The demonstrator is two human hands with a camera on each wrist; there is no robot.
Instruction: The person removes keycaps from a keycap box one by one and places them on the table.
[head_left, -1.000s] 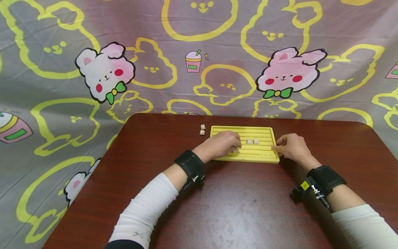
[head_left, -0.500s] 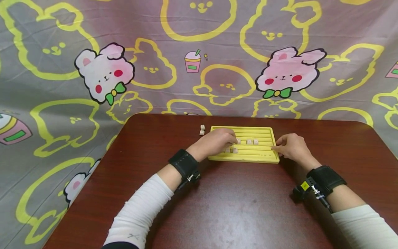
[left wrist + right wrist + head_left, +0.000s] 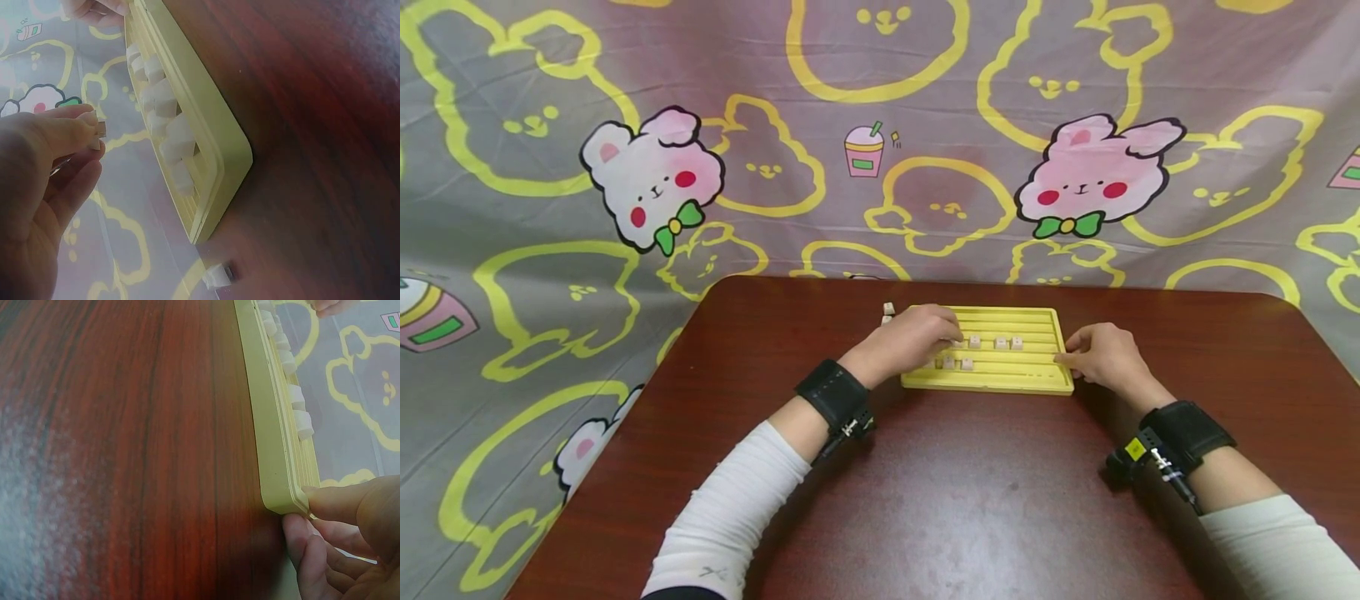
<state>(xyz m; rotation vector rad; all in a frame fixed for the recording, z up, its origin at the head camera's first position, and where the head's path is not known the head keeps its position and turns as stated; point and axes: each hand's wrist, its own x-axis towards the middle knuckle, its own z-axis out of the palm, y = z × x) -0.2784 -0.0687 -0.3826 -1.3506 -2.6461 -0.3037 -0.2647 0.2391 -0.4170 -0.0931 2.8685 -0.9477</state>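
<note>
Rabbit-print cloth (image 3: 842,208) behind, brown table (image 3: 940,492) below! Over the yellow tray (image 3: 992,386) my head view barely shows a white block (image 3: 100,130); the left wrist view has the left hand (image 3: 47,162) pinching it, while the right hand (image 3: 1107,357) pinches the tray's right end.

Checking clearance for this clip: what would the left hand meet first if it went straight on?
The left hand would probably meet the white block just right of it in the yellow tray, though depth is unclear.
</note>
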